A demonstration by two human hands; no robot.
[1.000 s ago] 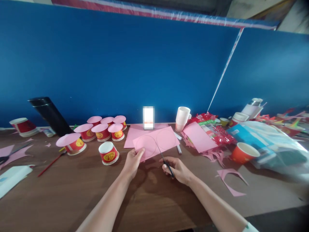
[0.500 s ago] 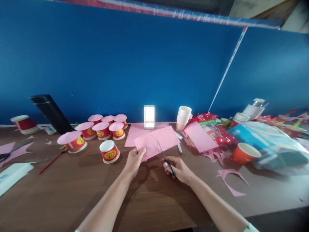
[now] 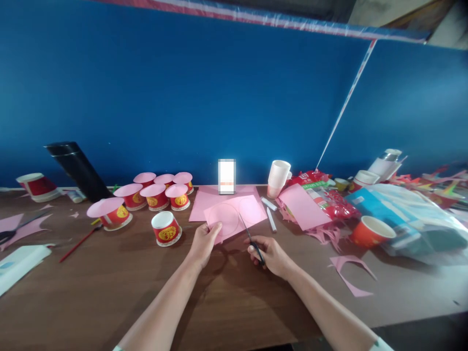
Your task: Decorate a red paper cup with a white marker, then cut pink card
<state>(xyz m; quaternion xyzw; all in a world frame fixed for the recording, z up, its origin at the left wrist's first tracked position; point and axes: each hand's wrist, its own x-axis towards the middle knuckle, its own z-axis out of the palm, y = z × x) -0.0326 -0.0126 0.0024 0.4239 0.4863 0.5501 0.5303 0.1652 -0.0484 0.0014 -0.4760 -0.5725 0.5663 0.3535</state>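
Observation:
My left hand (image 3: 205,241) pinches the near left corner of a pink paper sheet (image 3: 234,214) with two circles drawn on it, held just above the brown table (image 3: 109,287). My right hand (image 3: 268,253) grips black scissors (image 3: 250,239). Their blades point up into the sheet between the two circles. A second pink sheet (image 3: 204,202) lies flat under the held one.
Several red paper cups, some capped with pink discs (image 3: 109,214), stand at the left. A white cup stack (image 3: 277,178), a lit phone (image 3: 226,175), red packets (image 3: 325,197), an orange cup (image 3: 371,231), pink scraps (image 3: 349,275) and a red pencil (image 3: 78,243) lie around.
The far edge of the held pink sheet has dropped a little and now looks shorter. Both hands stay almost where they were, scissors still in the paper.

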